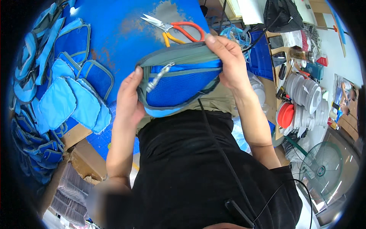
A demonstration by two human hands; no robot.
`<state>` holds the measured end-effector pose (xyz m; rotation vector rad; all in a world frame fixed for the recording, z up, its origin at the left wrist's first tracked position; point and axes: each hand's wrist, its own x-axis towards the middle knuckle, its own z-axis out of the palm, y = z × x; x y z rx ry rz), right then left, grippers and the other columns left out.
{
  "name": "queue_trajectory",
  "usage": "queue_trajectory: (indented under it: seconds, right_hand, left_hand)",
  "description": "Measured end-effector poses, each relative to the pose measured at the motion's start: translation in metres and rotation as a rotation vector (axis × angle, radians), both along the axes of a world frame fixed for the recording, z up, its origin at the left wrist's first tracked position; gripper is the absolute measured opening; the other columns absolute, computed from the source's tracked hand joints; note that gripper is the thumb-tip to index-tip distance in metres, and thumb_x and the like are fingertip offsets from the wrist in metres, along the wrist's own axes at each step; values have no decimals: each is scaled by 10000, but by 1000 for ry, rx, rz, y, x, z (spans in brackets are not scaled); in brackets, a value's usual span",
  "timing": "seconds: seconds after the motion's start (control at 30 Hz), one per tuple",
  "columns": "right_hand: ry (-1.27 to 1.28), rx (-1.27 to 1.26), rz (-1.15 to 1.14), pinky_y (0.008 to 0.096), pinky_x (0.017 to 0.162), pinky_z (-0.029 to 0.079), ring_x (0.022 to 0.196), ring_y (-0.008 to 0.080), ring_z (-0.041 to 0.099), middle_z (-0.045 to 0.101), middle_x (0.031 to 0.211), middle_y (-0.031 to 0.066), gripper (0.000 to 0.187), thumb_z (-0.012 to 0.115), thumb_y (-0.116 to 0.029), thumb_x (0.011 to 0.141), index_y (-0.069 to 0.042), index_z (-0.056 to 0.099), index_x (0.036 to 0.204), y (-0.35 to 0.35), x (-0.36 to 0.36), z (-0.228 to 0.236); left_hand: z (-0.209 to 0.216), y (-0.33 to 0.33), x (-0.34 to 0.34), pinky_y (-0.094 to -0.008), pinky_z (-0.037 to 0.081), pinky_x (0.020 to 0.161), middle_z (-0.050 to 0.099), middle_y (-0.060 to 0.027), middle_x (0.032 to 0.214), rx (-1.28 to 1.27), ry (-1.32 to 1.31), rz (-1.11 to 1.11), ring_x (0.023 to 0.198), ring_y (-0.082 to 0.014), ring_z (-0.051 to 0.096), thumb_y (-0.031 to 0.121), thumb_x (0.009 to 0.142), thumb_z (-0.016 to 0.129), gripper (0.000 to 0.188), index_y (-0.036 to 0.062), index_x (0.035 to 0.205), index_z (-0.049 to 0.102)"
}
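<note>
Between my two hands hangs a blue and grey fabric pouch (pixel 183 87) with a mesh front, dark binding along its edge and a zipper with a silvery pull. My left hand (pixel 129 95) grips its left end, thumb on the front and fingers hidden behind. At the upper right corner, my right hand (pixel 230 61) pinches the grey edge with the thumb on top. Just beyond the pouch, scissors (pixel 173 28) with one red and one yellow handle lie on the blue table (pixel 110 34), blades pointing left.
Light-blue fabric pieces (pixel 59 103) and mesh pouch parts (pixel 97 78) are piled at the left. A cardboard box (pixel 89 158) stands at the lower left. To the right are stacked white rolls (pixel 303 89), a red roll (pixel 286 114) and a green fan (pixel 321 170).
</note>
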<state>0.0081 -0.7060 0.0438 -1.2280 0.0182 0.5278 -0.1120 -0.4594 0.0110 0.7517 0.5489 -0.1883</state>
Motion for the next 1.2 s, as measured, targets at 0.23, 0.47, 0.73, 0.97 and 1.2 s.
queue_trajectory:
  seconds: [0.23, 0.47, 0.73, 0.97, 1.2]
  right_hand:
    - [94, 83, -131, 244, 691, 512, 739, 78, 651, 748, 870, 53, 343, 624, -326, 1056, -8, 742, 1004, -8, 7, -16]
    - [163, 135, 13, 268, 785, 567, 844, 109, 706, 756, 1005, 70, 347, 571, -332, 1082, -15, 711, 1106, -6, 13, 1]
    - [176, 231, 44, 275, 885, 554, 930, 113, 703, 759, 1062, 80, 403, 623, -360, 1056, 17, 706, 1171, 4, 10, 26]
    - [118, 265, 79, 273, 885, 552, 946, 115, 706, 757, 1089, 78, 382, 612, -340, 1064, 8, 695, 1198, 3, 7, 31]
    - [107, 331, 19, 284, 868, 545, 935, 121, 701, 754, 1051, 61, 308, 620, -320, 1061, -32, 702, 1132, 1, 2, 26]
  left_hand:
    - [43, -6, 0, -434, 494, 1104, 613, -201, 1415, -576, -320, -21, 1291, -293, 617, 342, 1142, 365, 527, -75, 1422, 525]
    - [38, 24, 15, -440, 508, 1075, 667, -188, 1344, -485, -296, 15, 1237, -285, 652, 327, 1132, 405, 479, -48, 1375, 577]
    - [37, 27, 13, -480, 496, 1085, 648, -206, 1370, -380, -207, 2, 1240, -341, 646, 388, 1086, 492, 544, -44, 1412, 548]
    - [14, 55, 15, -551, 449, 1124, 569, -244, 1464, -289, -347, -101, 1326, -396, 578, 373, 1059, 549, 587, -46, 1466, 497]
    - [14, 52, 12, -505, 452, 1114, 587, -231, 1434, -225, -450, -147, 1304, -358, 590, 378, 1054, 582, 600, -67, 1447, 499]
